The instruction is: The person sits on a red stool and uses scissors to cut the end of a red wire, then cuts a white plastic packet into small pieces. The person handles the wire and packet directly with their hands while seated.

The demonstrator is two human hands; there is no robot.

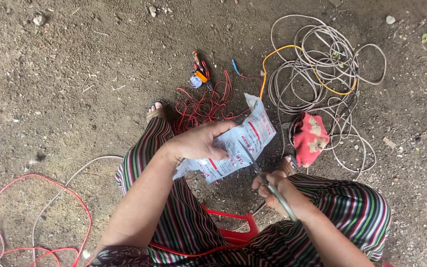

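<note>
The left hand [198, 142] has its grip clamped on a white printed plastic packet [238, 143], held above the striped lap near the centre of the view. At about 5 o'clock from the packet, the right hand [280, 190] is closed around grey scissors [268, 183], whose blades meet the packet's lower edge. On the dirt ground [75, 74], red wire [203, 106] lies at 12 o'clock, a grey cable coil [322, 64] at 1 o'clock and a red cloth [310, 138] at 3 o'clock.

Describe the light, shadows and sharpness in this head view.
Head view: soft, even shade, no glare or hard shadows; ground darker near the top edge. The packet in the left hand looks sharp; the scissors in the right hand look slightly soft.
</note>
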